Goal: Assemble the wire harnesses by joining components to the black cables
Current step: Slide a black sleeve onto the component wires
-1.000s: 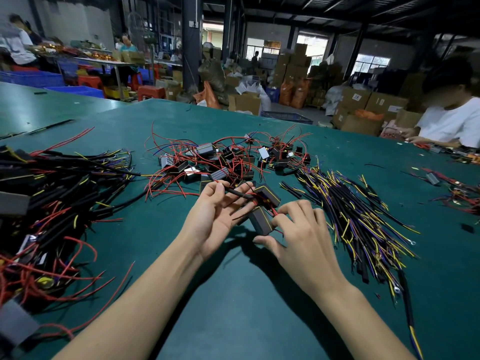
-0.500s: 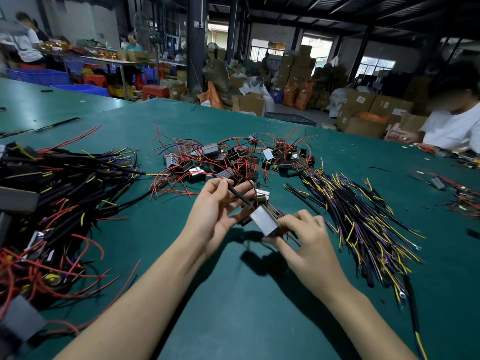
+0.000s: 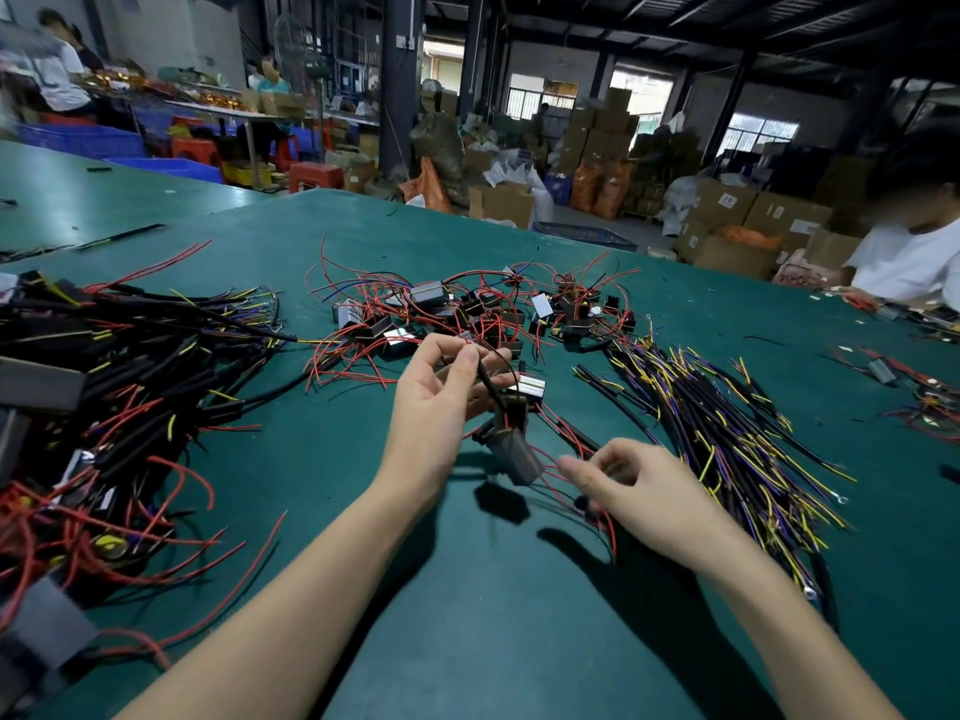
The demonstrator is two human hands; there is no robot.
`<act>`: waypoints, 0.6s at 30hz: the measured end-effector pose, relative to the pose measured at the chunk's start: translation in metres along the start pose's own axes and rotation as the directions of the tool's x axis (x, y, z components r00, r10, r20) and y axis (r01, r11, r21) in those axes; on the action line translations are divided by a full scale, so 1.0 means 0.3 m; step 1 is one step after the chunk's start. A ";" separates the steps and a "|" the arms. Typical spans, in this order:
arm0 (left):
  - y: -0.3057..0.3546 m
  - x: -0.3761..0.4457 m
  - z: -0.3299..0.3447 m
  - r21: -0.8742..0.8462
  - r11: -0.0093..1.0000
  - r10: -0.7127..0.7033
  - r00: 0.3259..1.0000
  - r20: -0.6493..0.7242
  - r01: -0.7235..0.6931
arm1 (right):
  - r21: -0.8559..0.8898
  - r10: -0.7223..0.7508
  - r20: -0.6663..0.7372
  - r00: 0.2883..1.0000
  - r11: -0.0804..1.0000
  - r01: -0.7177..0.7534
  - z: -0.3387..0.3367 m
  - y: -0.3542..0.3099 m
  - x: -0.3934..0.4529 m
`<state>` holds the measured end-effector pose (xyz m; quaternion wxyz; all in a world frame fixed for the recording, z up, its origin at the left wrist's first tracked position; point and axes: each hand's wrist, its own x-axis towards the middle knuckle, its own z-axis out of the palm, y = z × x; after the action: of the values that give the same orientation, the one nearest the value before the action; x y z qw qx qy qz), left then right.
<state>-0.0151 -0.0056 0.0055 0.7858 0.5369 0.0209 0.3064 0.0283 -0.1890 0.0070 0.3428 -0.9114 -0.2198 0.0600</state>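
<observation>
A black cable (image 3: 491, 389) is pinched between thumb and forefinger of the left hand (image 3: 441, 407), raised above the green desk (image 3: 467, 615), and from its lower end a small grey component block (image 3: 514, 459) hangs clear of the surface, throwing a shadow beneath it. The grip of the right hand (image 3: 644, 493) is narrow, with the fingers curled round thin red leads (image 3: 558, 462) that run from the block; whether the leads are firmly pinched or only gathered cannot be told, since that hand is blurred. The step in hand is judged to be the joining of this block to the cable. It is best done with the cable held steady close to its end, so that the block does not swing, and with the red leads drawn out straight and kept free of the loose components (image 3: 467, 309) piled beyond. Care is called for so that strands of the yellow and purple cable bundle (image 3: 727, 433) at the right are not snagged. The finished harnesses (image 3: 104, 381) lie heaped at the left, where this one is presumably to be laid.
</observation>
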 end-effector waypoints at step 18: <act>-0.001 -0.061 0.047 0.104 0.995 -0.013 0.985 0.174 -0.005 | 0.413 -0.224 -0.320 0.921 0.842 0.348 0.098 -0.056 -0.005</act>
<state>-0.0247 -0.0266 0.0058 0.7560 0.6019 -0.0308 0.2554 0.0133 -0.1608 -0.0045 0.5805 -0.7596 -0.2869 -0.0615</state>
